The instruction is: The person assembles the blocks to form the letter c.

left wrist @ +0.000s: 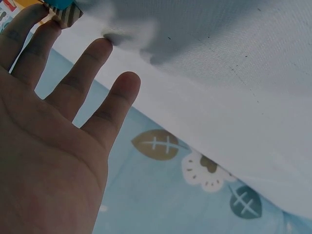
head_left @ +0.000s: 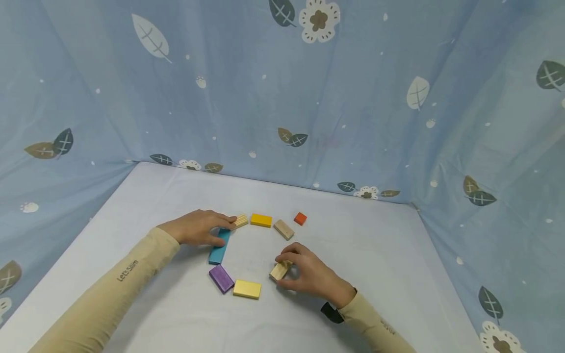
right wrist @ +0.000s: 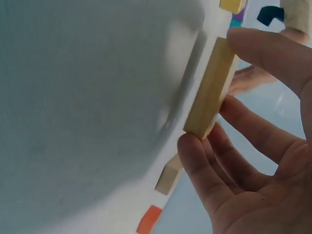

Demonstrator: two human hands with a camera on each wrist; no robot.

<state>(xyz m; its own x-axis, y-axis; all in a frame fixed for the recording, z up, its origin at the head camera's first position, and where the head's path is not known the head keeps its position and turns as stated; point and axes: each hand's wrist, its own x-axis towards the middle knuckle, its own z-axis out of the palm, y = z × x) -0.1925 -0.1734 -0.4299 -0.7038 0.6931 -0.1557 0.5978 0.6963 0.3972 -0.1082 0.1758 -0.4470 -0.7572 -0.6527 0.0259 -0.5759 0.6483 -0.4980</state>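
Note:
My right hand (head_left: 311, 274) pinches a plain wooden block (head_left: 280, 270) between thumb and fingers; the right wrist view shows this long block (right wrist: 209, 90) gripped at its two ends, its shadow beside it. At the left, my left hand (head_left: 198, 228) reaches over a blue block (head_left: 218, 254), with fingertips at a striped wooden block (head_left: 241, 221) and the thumb at the blue one. Its fingers are spread and fairly straight in the left wrist view. Along the ring lie a purple block (head_left: 221, 278), a pale yellow block (head_left: 247, 289), an orange-yellow block (head_left: 261, 220) and a tan block (head_left: 284, 229).
A small red-orange block (head_left: 300, 218) lies outside the ring, behind the tan block. All of them are on a white cloth surface (head_left: 362, 255). Blue patterned curtains (head_left: 247, 98) hang behind it and along both sides.

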